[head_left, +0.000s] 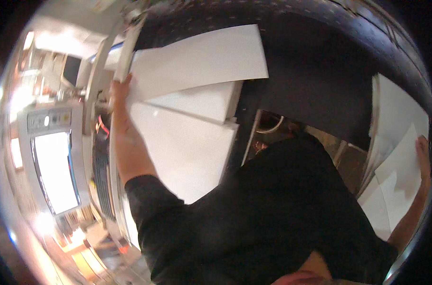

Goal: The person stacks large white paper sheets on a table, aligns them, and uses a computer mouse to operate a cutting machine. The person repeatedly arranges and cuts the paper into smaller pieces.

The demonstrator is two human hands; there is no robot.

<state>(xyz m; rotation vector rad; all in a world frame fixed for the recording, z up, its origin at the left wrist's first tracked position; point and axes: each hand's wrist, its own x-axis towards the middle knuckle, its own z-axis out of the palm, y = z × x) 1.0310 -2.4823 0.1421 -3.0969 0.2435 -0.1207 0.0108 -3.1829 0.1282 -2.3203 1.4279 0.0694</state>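
Note:
My left hand (pixel 121 90) is at the left end of a long white sheet (pixel 201 59), closed on its edge with the thumb uppermost. That sheet slants over a stack of large white sheets (pixel 182 142), and its right end reaches over a black surface. Far to the right, my right hand (pixel 422 146) is closed at the outer edge of another white sheet (pixel 400 175), its fingers partly hidden. This sheet lies askew on a second white stack (pixel 399 107), and a shadow falls across it.
Between the stacks spreads a black surface (pixel 316 71) dotted with small holes near the back. A pale rail (pixel 102 71) runs along the left side. Beyond it stands a grey machine panel (pixel 47 119) with a bright screen (pixel 57 172). Dark floor (pixel 351 164) shows beside my body.

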